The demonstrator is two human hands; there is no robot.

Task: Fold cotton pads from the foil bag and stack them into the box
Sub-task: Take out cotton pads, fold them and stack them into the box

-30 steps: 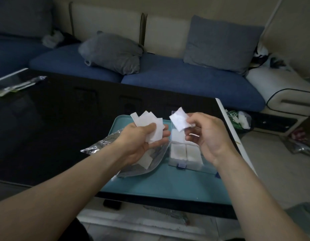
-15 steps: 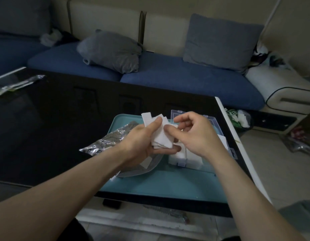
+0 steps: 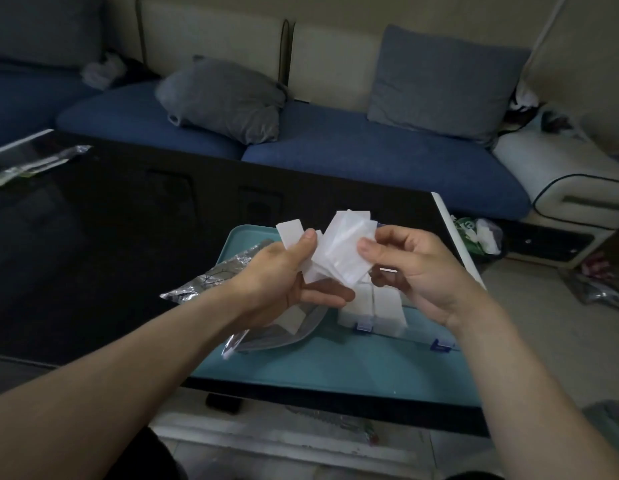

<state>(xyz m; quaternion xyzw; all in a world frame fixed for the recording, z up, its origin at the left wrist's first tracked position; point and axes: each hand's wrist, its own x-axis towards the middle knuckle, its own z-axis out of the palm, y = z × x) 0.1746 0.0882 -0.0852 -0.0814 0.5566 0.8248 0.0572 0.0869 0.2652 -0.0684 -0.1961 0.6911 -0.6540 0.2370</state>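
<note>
My left hand (image 3: pixel 284 275) grips a bunch of white cotton pads (image 3: pixel 294 233) above the silver foil bag (image 3: pixel 232 271), which lies on a teal tray (image 3: pixel 336 362). My right hand (image 3: pixel 415 268) pinches one thin, nearly see-through cotton pad (image 3: pixel 346 251) by its right edge, held up against the bunch. Below both hands stands the clear plastic box (image 3: pixel 374 310) with blue clasps, holding stacks of white folded pads. One more pad (image 3: pixel 290 320) lies at the bag's open mouth.
The tray sits on a glossy black coffee table (image 3: pixel 110 237) with a white right edge. A clear wrapper (image 3: pixel 34 164) lies at the table's far left. Behind is a blue sofa (image 3: pixel 370 157) with grey cushions. Bags and clutter lie on the floor at right.
My right hand went from holding a pad apart, to meeting the left hand's bunch, and now pulls a single thin pad up and to the right off it.
</note>
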